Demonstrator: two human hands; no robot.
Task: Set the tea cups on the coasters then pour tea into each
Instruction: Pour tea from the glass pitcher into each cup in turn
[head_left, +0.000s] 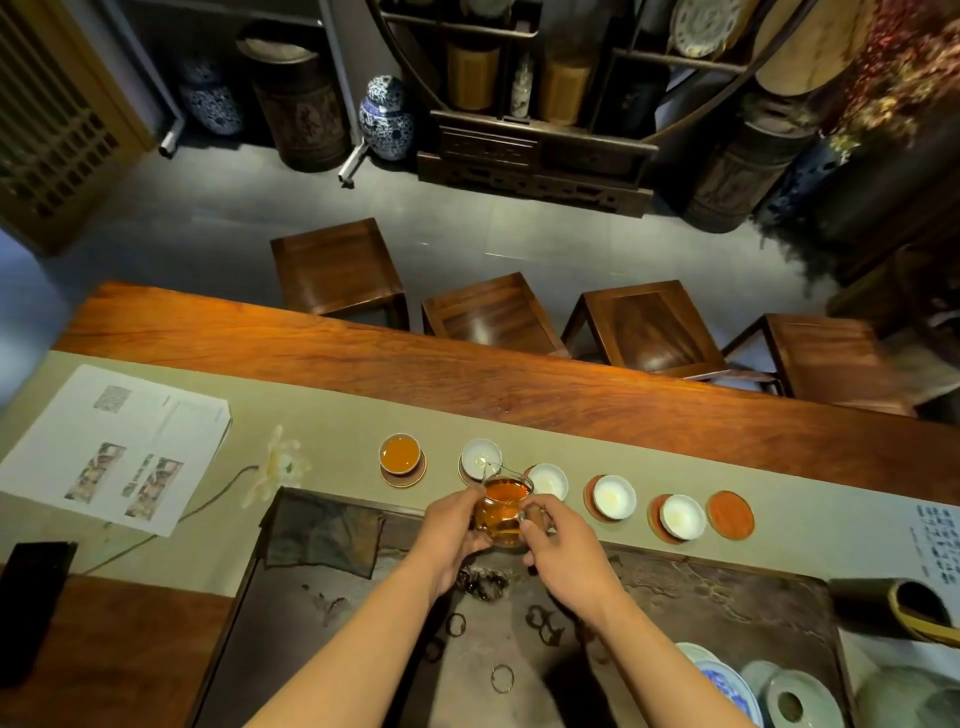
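A glass pitcher (503, 512) of amber tea is held between both hands, its spout over the second cup (480, 457). My left hand (451, 525) cups its left side and my right hand (558, 545) grips the handle. The leftmost cup (399, 452) holds tea and sits on its coaster (404, 477). Three more white cups (548, 479) (614, 496) (682, 516) look empty and stand on red coasters in a row to the right. One red coaster (730, 514) at the row's right end is bare.
A dark tea tray (727, 597) lies under my arms, with a grey cloth (322, 530) on its left corner. Papers (114, 441) and a white flower (278, 467) lie left. Blue-white porcelain (727, 686) sits at lower right. Several wooden stools (337, 270) stand beyond the table.
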